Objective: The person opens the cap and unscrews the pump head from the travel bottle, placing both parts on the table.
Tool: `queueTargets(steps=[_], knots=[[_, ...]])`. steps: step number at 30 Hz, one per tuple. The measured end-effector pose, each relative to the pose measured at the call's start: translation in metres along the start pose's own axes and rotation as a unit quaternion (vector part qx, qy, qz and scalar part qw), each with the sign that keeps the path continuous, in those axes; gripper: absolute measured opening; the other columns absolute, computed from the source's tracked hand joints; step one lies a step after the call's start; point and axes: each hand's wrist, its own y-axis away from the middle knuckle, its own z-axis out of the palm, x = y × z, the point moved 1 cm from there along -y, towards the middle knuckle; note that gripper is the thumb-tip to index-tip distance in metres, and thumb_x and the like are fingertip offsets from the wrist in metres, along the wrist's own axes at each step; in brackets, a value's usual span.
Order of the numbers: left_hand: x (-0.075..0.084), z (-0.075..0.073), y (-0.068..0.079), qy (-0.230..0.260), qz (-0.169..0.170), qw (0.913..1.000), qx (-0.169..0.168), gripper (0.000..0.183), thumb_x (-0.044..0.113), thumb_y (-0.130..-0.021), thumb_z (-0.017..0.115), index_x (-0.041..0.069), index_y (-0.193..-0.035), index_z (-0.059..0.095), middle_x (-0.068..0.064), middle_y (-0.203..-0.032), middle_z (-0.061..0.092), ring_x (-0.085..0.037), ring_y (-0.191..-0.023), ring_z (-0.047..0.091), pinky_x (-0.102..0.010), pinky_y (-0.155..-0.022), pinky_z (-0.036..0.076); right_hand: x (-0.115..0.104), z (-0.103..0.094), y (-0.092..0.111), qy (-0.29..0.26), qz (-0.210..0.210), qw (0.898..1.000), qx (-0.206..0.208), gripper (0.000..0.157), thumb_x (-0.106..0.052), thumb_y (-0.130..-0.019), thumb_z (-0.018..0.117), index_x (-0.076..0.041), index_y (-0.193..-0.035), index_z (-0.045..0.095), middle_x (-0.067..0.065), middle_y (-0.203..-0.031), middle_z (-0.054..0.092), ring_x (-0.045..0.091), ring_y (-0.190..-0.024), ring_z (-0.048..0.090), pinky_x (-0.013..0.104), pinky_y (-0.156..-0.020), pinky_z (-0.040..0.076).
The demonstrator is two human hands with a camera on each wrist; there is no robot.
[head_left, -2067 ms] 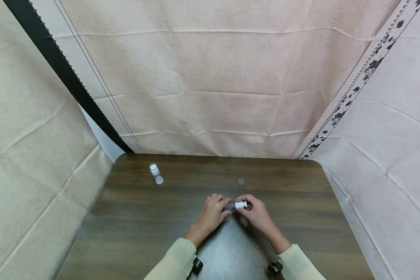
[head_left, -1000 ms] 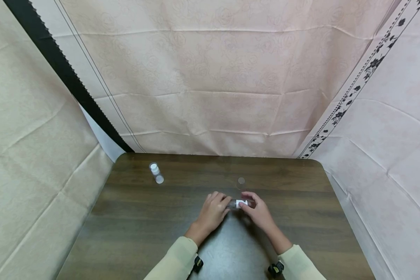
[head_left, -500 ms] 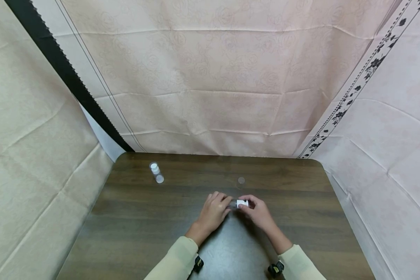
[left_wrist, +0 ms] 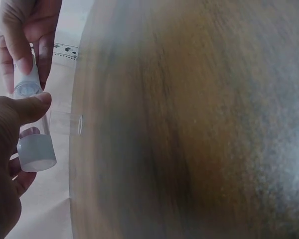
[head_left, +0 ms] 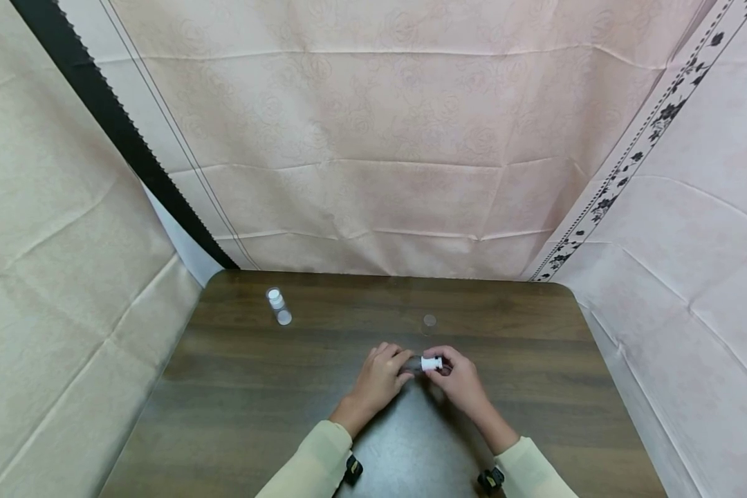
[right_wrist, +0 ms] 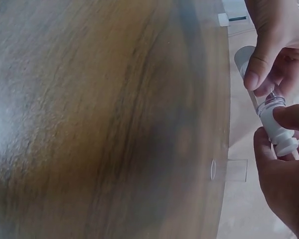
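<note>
Both hands hold one small clear bottle above the table, roughly level in the head view. It has a pale base and a white pump-like top. My left hand grips the clear body, with the thumb across it and the base end sticking out. My right hand pinches the white top between thumb and fingers. Top and body meet at a clear ring. A clear cylindrical cap stands on the table just beyond the right hand.
A second small bottle with a white top stands at the table's back left. The wooden table is enclosed by hanging pale cloths at the back and both sides. A dark wristband device sits on each wrist.
My right fingers spread a little off the white top, then close round it again. The bottle shifts slightly to the right. My left hand stays nearly still; cap and second bottle stay put.
</note>
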Motion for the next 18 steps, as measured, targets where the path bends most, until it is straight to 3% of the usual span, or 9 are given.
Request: queueTargets(steps=[4,10,13,18], knots=[[0.0001,0.0013,0.0,0.005,-0.01,0.9999,-0.011,0.039,0.027,-0.08,0.09,0.018,-0.115,0.076,0.002,-0.102,0.071,-0.015,-0.092,0.063,-0.033,-0.076,0.05,0.002,0.0003,0.0017,0.009,-0.045,0.999,0.006,0.032,0.008,-0.081,0.082,-0.012,-0.105,0.074,0.008,-0.113,0.073,0.023,-0.104,0.069,0.019,-0.08,0.057],[0.0,0.0018,-0.0003,-0.003,-0.011,0.9998,-0.017,0.04,0.029,-0.08,0.09,0.019,-0.116,0.076,0.003,-0.104,0.072,-0.015,-0.094,0.064,-0.033,-0.077,0.05,0.0022,-0.001,0.0034,-0.013,-0.1,0.995,-0.012,0.037,0.012,-0.082,0.08,-0.007,-0.113,0.072,0.014,-0.124,0.071,0.032,-0.112,0.069,0.036,-0.085,0.061],[0.0005,0.0014,-0.0007,-0.012,-0.007,0.9998,-0.016,0.039,0.031,-0.082,0.089,0.019,-0.116,0.076,0.003,-0.104,0.072,-0.015,-0.095,0.064,-0.033,-0.077,0.05,0.002,-0.0018,0.004,-0.009,-0.1,0.995,-0.018,0.041,0.005,-0.084,0.081,-0.008,-0.122,0.071,0.012,-0.129,0.068,0.032,-0.114,0.068,0.038,-0.087,0.06],[0.0032,-0.0005,-0.0013,-0.026,0.017,0.9995,0.004,0.037,0.03,-0.081,0.089,0.019,-0.113,0.076,0.003,-0.102,0.071,-0.016,-0.093,0.063,-0.032,-0.076,0.049,0.0013,-0.0034,0.003,-0.008,-0.061,0.998,-0.002,0.037,-0.009,-0.092,0.078,-0.006,-0.127,0.069,0.017,-0.126,0.069,0.029,-0.113,0.069,0.029,-0.089,0.058]])
